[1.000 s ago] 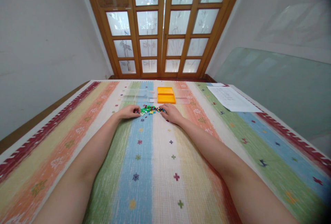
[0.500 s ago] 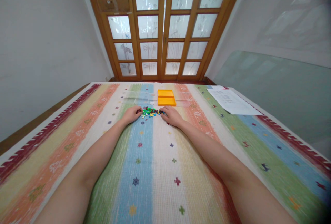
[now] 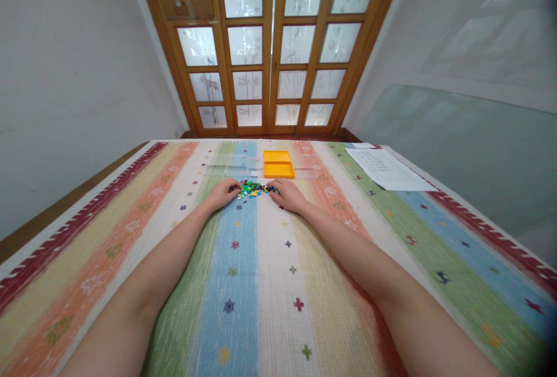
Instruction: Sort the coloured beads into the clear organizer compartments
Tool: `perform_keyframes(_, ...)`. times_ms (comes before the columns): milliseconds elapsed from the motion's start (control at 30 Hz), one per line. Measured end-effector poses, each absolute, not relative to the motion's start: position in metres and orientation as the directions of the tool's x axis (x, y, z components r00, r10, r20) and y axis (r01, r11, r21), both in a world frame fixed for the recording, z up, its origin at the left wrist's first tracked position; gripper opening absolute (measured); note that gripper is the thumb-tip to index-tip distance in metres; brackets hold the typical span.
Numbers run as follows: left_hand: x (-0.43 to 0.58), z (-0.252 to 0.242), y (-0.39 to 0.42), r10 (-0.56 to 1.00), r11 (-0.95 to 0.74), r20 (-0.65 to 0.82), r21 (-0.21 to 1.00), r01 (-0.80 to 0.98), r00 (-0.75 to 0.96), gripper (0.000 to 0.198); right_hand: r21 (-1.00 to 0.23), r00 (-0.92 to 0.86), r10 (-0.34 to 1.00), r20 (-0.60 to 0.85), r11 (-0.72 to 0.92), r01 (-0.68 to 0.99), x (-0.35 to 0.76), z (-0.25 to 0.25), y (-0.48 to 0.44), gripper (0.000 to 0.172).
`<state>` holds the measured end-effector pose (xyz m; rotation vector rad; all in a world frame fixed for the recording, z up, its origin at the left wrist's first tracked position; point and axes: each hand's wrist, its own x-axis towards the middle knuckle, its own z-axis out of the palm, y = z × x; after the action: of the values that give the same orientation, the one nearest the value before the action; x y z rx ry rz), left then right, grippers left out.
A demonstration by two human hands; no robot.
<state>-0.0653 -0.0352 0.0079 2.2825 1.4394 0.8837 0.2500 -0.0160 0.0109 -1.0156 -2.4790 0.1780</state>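
Note:
A pile of small coloured plastic pieces (image 3: 250,188), mostly green with yellow, blue, white and dark ones, lies on the striped tablecloth (image 3: 278,261). My left hand (image 3: 223,192) rests at the pile's left edge, its fingers curved and apart from the thumb, with dark pieces in the gap. At the opposite edge, my right hand (image 3: 287,195) is cupped in much the same way around dark and yellowish pieces. Some fingertips are hidden, and I cannot tell whether any piece is gripped. The pieces are too small for their exact kind to show.
Just beyond the pile sits an open yellow box (image 3: 279,170). Clear plastic trays (image 3: 230,165) flank it, hard to see against the cloth. A printed paper sheet (image 3: 387,169) lies at the right. Glazed wooden doors (image 3: 272,64) stand past the table's far edge.
The view has shifted slightly. Both hands stay at the two ends of the pile, with hardly any visible movement.

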Motion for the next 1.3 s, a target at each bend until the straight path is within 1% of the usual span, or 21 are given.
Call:
perform_keyframes(133, -0.066, 0.007, -0.034, 0.895, -0.436, 0.362, 0.591, 0.679, 0.259, 0.019, -0.284, -0.621, 0.694, 0.364, 0.718, 0.636, 0.25, 0.011, -0.017, 0.031)
perform_keyframes(300, -0.069, 0.004, -0.03, 0.932, -0.348, 0.331, 0.697, 0.626, 0.149, 0.02, -0.288, -0.624, 0.692, 0.362, 0.72, 0.632, 0.251, 0.011, -0.017, 0.03)
perform_keyframes(400, -0.07, 0.001, -0.027, 0.934, -0.342, 0.341, 0.752, 0.564, 0.111, 0.018, -0.285, -0.629, 0.686, 0.366, 0.726, 0.626, 0.251, 0.011, -0.016, 0.031)
perform_keyframes(600, -0.069, 0.001, -0.025, 0.929, -0.342, 0.364, 0.775, 0.532, 0.067, 0.012, -0.277, -0.633, 0.687, 0.356, 0.725, 0.631, 0.251, 0.012, -0.017, 0.031)
perform_keyframes(767, -0.069, 0.001, -0.024, 0.924, -0.338, 0.382, 0.805, 0.488, 0.011, 0.013, -0.277, -0.639, 0.672, 0.375, 0.739, 0.614, 0.251, 0.011, -0.016, 0.028)
perform_keyframes(967, -0.068, 0.004, -0.025, 0.942, -0.303, 0.336, 0.83, 0.468, 0.014, 0.013, -0.278, -0.639, 0.681, 0.358, 0.731, 0.623, 0.251, 0.009, -0.014, 0.027)
perform_keyframes(1300, -0.064, 0.008, -0.027, 0.96, -0.267, 0.28, 0.898, 0.348, 0.014, 0.014, -0.281, -0.644, 0.674, 0.362, 0.738, 0.614, 0.251, 0.01, -0.014, 0.027)
